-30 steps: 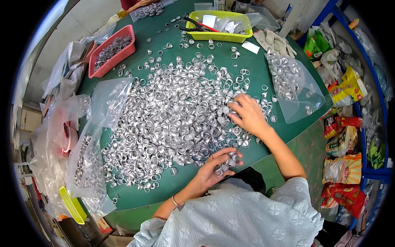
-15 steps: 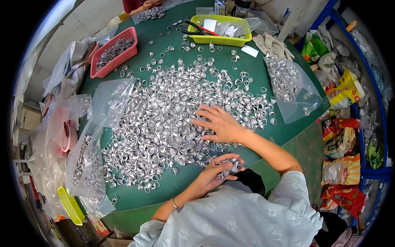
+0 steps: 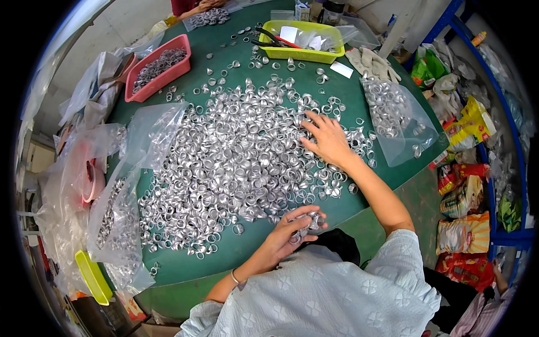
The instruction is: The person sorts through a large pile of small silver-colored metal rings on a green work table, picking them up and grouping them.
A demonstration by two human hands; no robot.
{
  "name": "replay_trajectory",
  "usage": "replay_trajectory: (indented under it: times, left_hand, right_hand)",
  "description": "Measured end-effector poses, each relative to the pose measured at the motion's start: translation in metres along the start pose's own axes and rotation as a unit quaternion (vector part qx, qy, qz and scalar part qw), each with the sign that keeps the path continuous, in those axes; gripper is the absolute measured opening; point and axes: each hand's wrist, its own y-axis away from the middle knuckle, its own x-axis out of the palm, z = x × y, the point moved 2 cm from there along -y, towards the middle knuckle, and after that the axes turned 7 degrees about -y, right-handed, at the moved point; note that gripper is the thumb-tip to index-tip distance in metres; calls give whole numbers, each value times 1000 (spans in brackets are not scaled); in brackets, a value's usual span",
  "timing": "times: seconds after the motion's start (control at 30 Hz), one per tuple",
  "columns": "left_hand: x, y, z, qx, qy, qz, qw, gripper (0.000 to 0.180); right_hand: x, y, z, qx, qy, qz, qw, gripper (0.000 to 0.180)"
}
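A broad heap of silvery metal rings [image 3: 224, 163] spreads over the green tabletop [image 3: 236, 258]. Near the front edge, my left hand [image 3: 283, 235] is curled around a small bunch of rings [image 3: 306, 226], some poking out between thumb and fingers. My right hand [image 3: 328, 139] lies palm down on the right side of the heap, fingers spread and touching the rings there. Whether any ring sits under that palm is hidden.
A pink basket of rings [image 3: 160, 67] stands at the far left, a yellow-green basket with pliers [image 3: 303, 42] at the back. Clear bags of rings lie left [image 3: 115, 224] and right [image 3: 387, 112]. Gloves [image 3: 373, 63] rest behind the right bag. Another person's hand [image 3: 210, 4] shows at the far edge.
My right hand has moved to the right and a little farther away across the heap. My left hand has shifted slightly left, still holding its rings.
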Motion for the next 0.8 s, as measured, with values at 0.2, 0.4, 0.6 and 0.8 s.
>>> replay_trajectory:
  times: [0.2, 0.4, 0.6, 0.8]
  left_hand:
    - [-4, 0, 7, 18, -9, 2, 1000, 38]
    - [0, -2, 7, 9, -9, 19, 1000, 35]
    - [-4, 4, 5, 25, -7, -3, 1000, 38]
    - [-4, 5, 4, 27, -6, -2, 1000, 38]
  right_hand:
    - [-16, 9, -39, 111, -65, -3, 992, 33]
    - [-19, -4, 46, -145, -144, -35, 978, 34]
    - [-5, 8, 15, -78, -174, -9, 982, 24]
    - [-20, 24, -18, 95, -310, -43, 945, 23]
